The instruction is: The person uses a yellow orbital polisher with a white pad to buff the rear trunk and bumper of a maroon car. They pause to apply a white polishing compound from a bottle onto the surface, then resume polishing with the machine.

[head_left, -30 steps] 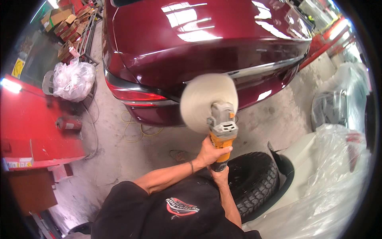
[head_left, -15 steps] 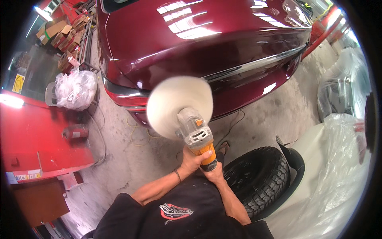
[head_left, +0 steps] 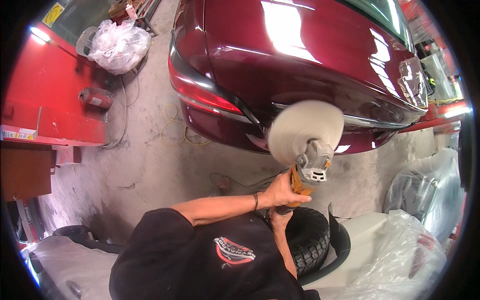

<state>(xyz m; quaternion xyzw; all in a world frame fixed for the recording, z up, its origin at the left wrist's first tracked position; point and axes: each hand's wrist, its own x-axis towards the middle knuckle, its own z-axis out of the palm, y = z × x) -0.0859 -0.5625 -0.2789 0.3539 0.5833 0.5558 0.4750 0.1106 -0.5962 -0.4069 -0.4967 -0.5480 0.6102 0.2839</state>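
Both of my hands are on a yellow and grey power polisher [head_left: 316, 165]. My left hand [head_left: 280, 193] wraps round its yellow body, with the thumb lying along it. Lower down, my right hand [head_left: 281, 217] is closed on the rear end of the tool; part of it is hidden. A large round white polishing pad [head_left: 305, 127], blurred as if spinning, faces the back of a dark red car [head_left: 295, 70]. It covers part of the rear below the boot lid, right of the red tail light [head_left: 205, 97]. Whether pad and paint touch, I cannot tell.
A black tyre [head_left: 311, 240] stands close by my right forearm. Plastic-covered panels [head_left: 370, 235] lie at lower right. A yellow cord [head_left: 172, 135] loops on the concrete floor. At left are a bag of clear plastic [head_left: 120, 45] and a red cabinet-like structure [head_left: 45, 100].
The view has swung, so the car and surroundings sit differently. The polisher has moved rightward, farther from the tail light. Both hands keep their hold, with my left arm now more sideways.
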